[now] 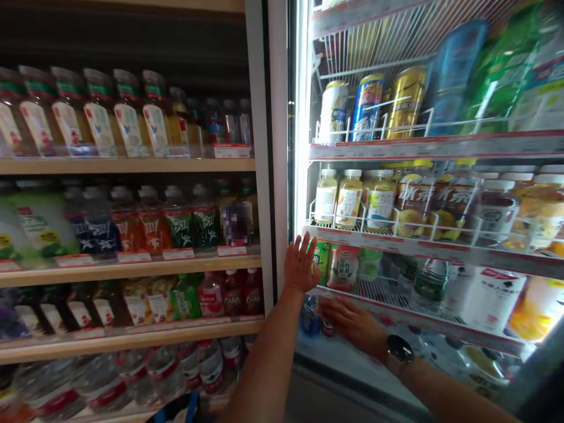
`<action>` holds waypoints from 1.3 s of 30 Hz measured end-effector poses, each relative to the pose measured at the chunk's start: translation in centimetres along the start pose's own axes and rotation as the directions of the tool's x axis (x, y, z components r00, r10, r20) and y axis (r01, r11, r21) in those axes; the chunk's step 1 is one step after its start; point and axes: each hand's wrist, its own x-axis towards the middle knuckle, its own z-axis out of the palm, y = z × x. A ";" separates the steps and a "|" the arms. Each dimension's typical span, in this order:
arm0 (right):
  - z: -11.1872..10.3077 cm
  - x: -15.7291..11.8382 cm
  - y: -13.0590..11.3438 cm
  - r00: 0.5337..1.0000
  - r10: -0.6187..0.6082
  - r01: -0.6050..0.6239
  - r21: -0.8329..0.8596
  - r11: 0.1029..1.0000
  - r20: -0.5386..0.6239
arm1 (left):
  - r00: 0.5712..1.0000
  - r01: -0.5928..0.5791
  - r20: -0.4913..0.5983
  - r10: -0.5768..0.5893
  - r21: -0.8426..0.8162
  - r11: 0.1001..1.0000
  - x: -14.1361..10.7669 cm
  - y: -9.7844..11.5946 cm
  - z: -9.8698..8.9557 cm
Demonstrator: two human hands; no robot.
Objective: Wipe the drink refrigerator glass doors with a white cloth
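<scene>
My left hand (302,264) has its fingers spread and raised at the left edge of the lit fridge, next to a green drink pack (321,261). Lower down, my right hand (350,322) is stretched out flat below a fridge shelf edge (396,314), near a blue can (311,317); a dark watch (399,348) is on that wrist. Neither hand holds anything. Whether the fingers touch the fridge is hard to tell. Red-labelled bottles (344,267) stand just right of my left hand.
Wooden shelves (132,166) of bottles fill the left side. A pale upright post (259,147) divides them from the fridge. Wire-railed fridge shelves hold cans (368,108), tea bottles (349,200) and water bottles (432,282). A dark frame (540,370) slants at the lower right.
</scene>
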 end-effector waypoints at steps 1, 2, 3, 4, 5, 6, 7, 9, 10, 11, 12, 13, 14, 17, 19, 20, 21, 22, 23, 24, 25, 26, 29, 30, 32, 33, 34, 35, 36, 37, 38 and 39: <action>-0.6 0.3 0.6 1.000 -0.007 0.007 -0.001 1.000 -0.002 | 1.000 -0.001 -0.008 0.001 0.003 1.000 0.0 0.0 0.0; -1.3 0.9 1.4 1.000 -0.005 0.005 -0.009 1.000 -0.004 | 1.000 -0.002 -0.010 0.003 0.006 1.000 0.1 0.1 0.0; -2.3 1.5 2.5 1.000 0.006 -0.006 -0.026 1.000 -0.004 | 1.000 -0.003 -0.008 0.003 0.007 1.000 0.1 0.1 -0.1; -3.5 2.4 3.8 1.000 0.027 -0.027 -0.050 0.998 -0.004 | 1.000 -0.002 -0.005 0.002 0.005 1.000 0.1 0.1 -0.1; -4.8 3.4 5.2 0.998 0.056 -0.056 -0.077 0.995 -0.010 | 1.000 0.001 0.000 -0.001 0.000 1.000 0.1 0.1 -0.1; -6.1 4.5 6.7 0.996 0.087 -0.088 -0.103 0.991 -0.013 | 1.000 0.005 0.004 -0.005 -0.006 1.000 0.1 0.1 -0.1; -7.3 5.6 8.1 0.993 0.117 -0.120 -0.124 0.985 -0.026 | 1.000 0.009 0.008 -0.009 -0.012 1.000 0.0 0.0 -0.1; -9.3 7.6 10.5 0.980 0.177 -0.189 -0.158 0.969 -0.088 | 1.000 0.015 0.011 -0.015 -0.020 1.000 0.0 0.0 -0.1; -10.0 8.3 11.2 0.971 0.206 -0.225 -0.170 0.959 -0.121 | 1.000 0.018 0.015 -0.018 -0.021 1.000 0.1 0.0 -0.1; -10.3 8.9 11.7 0.962 0.230 -0.256 -0.184 0.949 -0.148 | 1.000 0.018 0.015 -0.017 -0.022 1.000 0.1 0.0 -0.1; -10.3 9.3 11.9 0.956 0.245 -0.275 -0.196 0.941 -0.163 | 1.000 0.017 0.015 -0.016 -0.022 1.000 0.1 0.0 -0.1; -10.1 9.4 11.7 0.955 0.246 -0.277 -0.207 0.938 -0.164 | 1.000 0.015 0.014 -0.015 -0.021 1.000 0.1 0.0 -0.1; -9.7 9.3 11.4 0.960 0.236 -0.266 -0.215 0.940 -0.153 | 1.000 0.013 0.012 -0.013 -0.020 1.000 0.1 0.1 -0.1; -7.8 8.4 9.5 0.980 0.175 -0.193 -0.215 0.957 -0.097 | 1.000 0.006 0.002 -0.006 -0.027 1.000 0.1 0.1 -0.2; -6.7 7.6 8.2 0.987 0.148 -0.158 -0.203 0.966 -0.063 | 1.000 0.008 -0.004 -0.008 -0.033 0.999 0.1 0.1 -0.2; -6.2 7.2 7.6 0.988 0.140 -0.149 -0.197 0.969 -0.057 | 1.000 0.010 -0.008 -0.010 -0.034 0.999 0.1 0.1 -0.2; -5.8 6.8 7.1 0.989 0.134 -0.142 -0.190 0.971 -0.055 | 1.000 0.009 -0.012 -0.010 -0.034 0.999 0.1 0.1 -0.2; -5.3 6.5 6.6 0.990 0.130 -0.138 -0.183 0.973 -0.053 | 1.000 0.008 -0.013 -0.008 -0.033 0.999 0.1 0.0 -0.2; -4.9 6.1 6.2 0.990 0.128 -0.136 -0.176 0.975 -0.053 | 1.000 0.005 -0.011 -0.006 -0.034 0.999 0.1 0.0 -0.1; -4.6 5.7 5.8 0.990 0.126 -0.134 -0.172 0.976 -0.055 | 1.000 0.001 -0.009 -0.002 -0.037 0.999 0.0 -0.1 -0.1; -4.2 5.4 5.4 0.991 0.123 -0.131 -0.170 0.977 -0.056 | 1.000 0.000 -0.003 0.000 -0.044 0.999 0.0 -0.1 -0.2; -3.8 5.0 5.1 0.991 0.119 -0.127 -0.169 0.977 -0.056 | 1.000 -0.001 0.007 0.001 -0.051 0.999 0.0 -0.1 -0.2; -3.0 4.2 4.4 0.991 0.116 -0.126 -0.166 0.978 -0.069 | 1.000 0.002 0.024 0.000 -0.066 0.998 0.1 -0.1 -0.3; -2.8 4.0 4.1 0.990 0.119 -0.129 -0.161 0.979 -0.069 | 1.000 -0.001 0.021 0.002 -0.066 0.998 0.1 -0.1 -0.4; -2.7 3.7 3.8 0.989 0.128 -0.137 -0.148 0.979 -0.069 | 1.000 -0.006 0.018 0.007 -0.060 0.998 0.1 -0.1 -0.4; -2.6 3.5 3.6 0.990 0.127 -0.136 -0.142 0.981 -0.069 | 1.000 -0.003 0.023 0.005 -0.056 0.998 0.1 -0.1 -0.3; -2.5 3.4 3.4 0.990 0.122 -0.130 -0.137 0.982 -0.065 | 1.000 0.000 0.029 0.001 -0.053 0.999 0.0 -0.1 -0.3; -2.4 3.2 3.2 0.992 0.115 -0.122 -0.135 0.983 -0.059 | 0.999 0.005 0.036 -0.003 -0.049 0.999 0.0 -0.1 -0.2; -2.3 2.9 2.9 0.993 0.109 -0.115 -0.134 0.984 -0.054 | 0.999 0.009 0.041 -0.007 -0.045 0.999 -0.1 -0.1 -0.1; -2.1 2.6 2.7 0.993 0.104 -0.110 -0.129 0.985 -0.053 | 0.999 0.011 0.044 -0.009 -0.040 0.999 -0.1 -0.1 0.0; -1.9 2.3 2.4 0.994 0.101 -0.106 -0.121 0.987 -0.050 | 0.999 0.010 0.046 -0.009 -0.035 0.999 -0.2 -0.2 0.1; -1.6 2.0 2.2 0.994 0.097 -0.102 -0.112 0.988 -0.048 | 0.999 0.009 0.047 -0.008 -0.030 1.000 -0.2 -0.2 0.2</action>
